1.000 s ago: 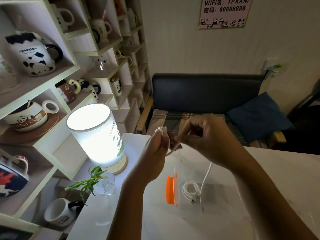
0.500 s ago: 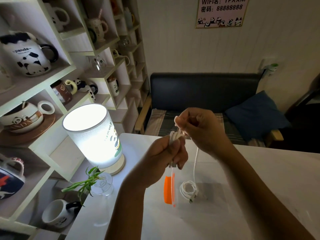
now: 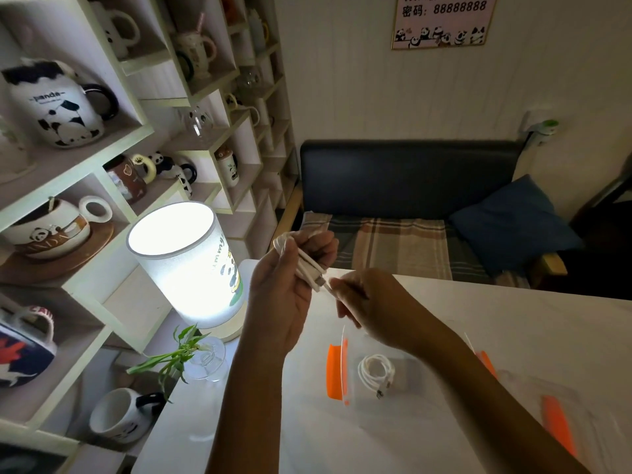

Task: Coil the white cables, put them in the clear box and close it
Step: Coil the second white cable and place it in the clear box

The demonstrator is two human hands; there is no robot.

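My left hand (image 3: 290,268) gripped the coiled thin white cable (image 3: 309,268); my right hand (image 3: 359,299) pinched its plug end. Next I had to tuck it, then put it in the clear plastic box (image 3: 345,367).

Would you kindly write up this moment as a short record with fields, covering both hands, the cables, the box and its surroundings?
Left hand: left hand grips a bundle of coiled white cable, raised above the table
Right hand: right hand pinches the loose end of that cable beside the bundle
Second cable: small coiled white cable already lies inside the clear plastic box
Box: clear plastic box with orange clasps stands open on the white table
Lid: clear lid with orange clasp lies to the right, apart from the box
Nearby: lit cylindrical white lamp at the table's left edge
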